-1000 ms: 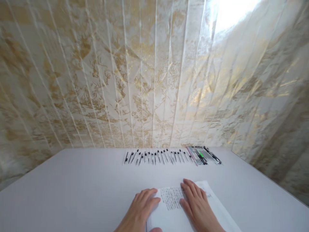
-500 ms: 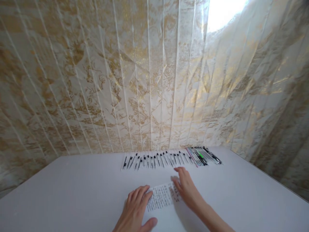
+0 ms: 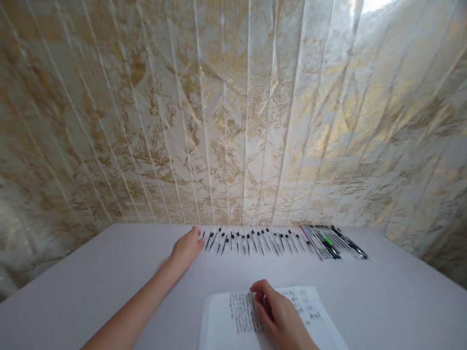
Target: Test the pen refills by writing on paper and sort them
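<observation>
My left hand (image 3: 188, 248) reaches to the left end of a row of clear pens with black caps (image 3: 250, 241). Its fingertips are at the leftmost pen (image 3: 203, 235), partly covering it, with a small gap between thumb and forefinger. Whether they touch the pen is hard to make out. A sheet of white paper (image 3: 215, 321) covered in dark handwriting lies near the front. Over its upper middle is my right hand (image 3: 275, 311), fingers loosely bent and thumb apart, with nothing visible in it. That hand hides part of the writing.
To the right of the clear pens lie several pink, grey and black pens (image 3: 350, 243), one with a bright green part (image 3: 327, 240). They lie on a pale table (image 3: 127, 262). A gold-patterned, shiny curtain (image 3: 226, 121) hangs behind its far edge.
My left hand has left the paper and moved forward to the row's left end. My right hand has drawn back onto the paper. The view has turned slightly left.
</observation>
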Motion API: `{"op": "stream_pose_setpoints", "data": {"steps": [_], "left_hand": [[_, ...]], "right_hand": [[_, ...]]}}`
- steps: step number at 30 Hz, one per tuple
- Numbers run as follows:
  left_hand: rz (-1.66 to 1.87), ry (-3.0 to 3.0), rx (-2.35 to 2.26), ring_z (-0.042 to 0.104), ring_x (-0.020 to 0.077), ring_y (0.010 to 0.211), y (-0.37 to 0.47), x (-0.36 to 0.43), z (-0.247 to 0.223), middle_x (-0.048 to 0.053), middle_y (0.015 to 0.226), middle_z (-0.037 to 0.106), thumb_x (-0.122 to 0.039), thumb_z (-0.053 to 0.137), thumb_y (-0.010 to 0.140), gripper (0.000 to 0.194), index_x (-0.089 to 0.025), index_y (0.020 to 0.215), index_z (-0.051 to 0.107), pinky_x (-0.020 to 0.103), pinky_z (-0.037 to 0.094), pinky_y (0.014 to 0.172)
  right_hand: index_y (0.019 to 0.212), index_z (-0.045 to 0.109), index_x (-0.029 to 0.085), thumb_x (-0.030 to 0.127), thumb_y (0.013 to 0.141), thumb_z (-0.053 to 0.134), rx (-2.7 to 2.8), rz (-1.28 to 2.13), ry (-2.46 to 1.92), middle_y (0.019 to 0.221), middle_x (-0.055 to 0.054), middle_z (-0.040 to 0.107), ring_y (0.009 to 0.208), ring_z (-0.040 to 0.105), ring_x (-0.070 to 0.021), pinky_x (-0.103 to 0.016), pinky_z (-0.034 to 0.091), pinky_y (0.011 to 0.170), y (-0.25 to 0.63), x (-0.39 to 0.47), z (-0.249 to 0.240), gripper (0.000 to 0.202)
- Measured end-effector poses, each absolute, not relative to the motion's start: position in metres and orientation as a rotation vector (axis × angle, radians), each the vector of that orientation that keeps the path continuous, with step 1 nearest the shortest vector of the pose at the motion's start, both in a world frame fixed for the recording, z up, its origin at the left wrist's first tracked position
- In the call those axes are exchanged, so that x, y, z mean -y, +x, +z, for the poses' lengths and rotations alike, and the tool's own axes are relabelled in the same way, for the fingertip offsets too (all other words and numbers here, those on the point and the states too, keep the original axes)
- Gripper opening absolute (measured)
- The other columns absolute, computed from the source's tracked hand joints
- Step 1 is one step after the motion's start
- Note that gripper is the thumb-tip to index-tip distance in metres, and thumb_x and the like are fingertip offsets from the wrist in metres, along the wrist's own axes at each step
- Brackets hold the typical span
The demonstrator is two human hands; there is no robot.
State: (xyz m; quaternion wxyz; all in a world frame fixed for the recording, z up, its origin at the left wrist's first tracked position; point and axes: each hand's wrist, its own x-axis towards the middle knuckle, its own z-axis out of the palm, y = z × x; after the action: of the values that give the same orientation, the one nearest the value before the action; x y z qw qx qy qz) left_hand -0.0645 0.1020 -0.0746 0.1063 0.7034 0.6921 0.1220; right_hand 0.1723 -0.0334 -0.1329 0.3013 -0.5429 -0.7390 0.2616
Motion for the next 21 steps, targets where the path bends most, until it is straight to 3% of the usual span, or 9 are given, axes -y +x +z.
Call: {"op": "stream_pose_setpoints", "data": {"steps": [7,18,21], "left_hand": [[0.106,1.942,-2.105,0.061,0.0208,0.097,-0.065,-0.155,-0.087,0.008,0.117,0.059,-0.032,0.056,0.09,0.03,-0.017,0.116,0.055,0.041,0.052,0.081],[0.113,1.886,-2.119,0.061,0.0207,0.096,-0.092,-0.139,-0.096,0.007,0.115,0.06,-0.032,0.056,0.09,0.03,-0.016,0.115,0.056,0.041,0.052,0.081],[0.207,1.883,-2.086,0.062,0.0175,0.085,-0.098,-0.132,-0.096,0.005,0.099,0.064,-0.032,0.056,0.09,0.022,-0.014,0.102,0.06,0.036,0.052,0.074]], "right_hand": [[0.1,0.048,0.024,0.02,0.086,0.042,2.004,0.652,-1.371,0.077,0.001,0.065,0.065,0.062,-0.0157,-0.023,0.042,0.063,0.176,0.029,-0.146,0.016],[0.102,0.05,0.023,0.02,0.087,0.041,2.022,0.674,-1.406,0.08,0.0,0.066,0.064,0.06,-0.0155,-0.024,0.041,0.063,0.175,0.033,-0.139,0.018],[0.102,0.052,0.024,0.021,0.086,0.045,1.979,0.713,-1.397,0.079,0.0,0.064,0.062,0.057,-0.0143,-0.024,0.039,0.063,0.175,0.033,-0.138,0.018]]}}
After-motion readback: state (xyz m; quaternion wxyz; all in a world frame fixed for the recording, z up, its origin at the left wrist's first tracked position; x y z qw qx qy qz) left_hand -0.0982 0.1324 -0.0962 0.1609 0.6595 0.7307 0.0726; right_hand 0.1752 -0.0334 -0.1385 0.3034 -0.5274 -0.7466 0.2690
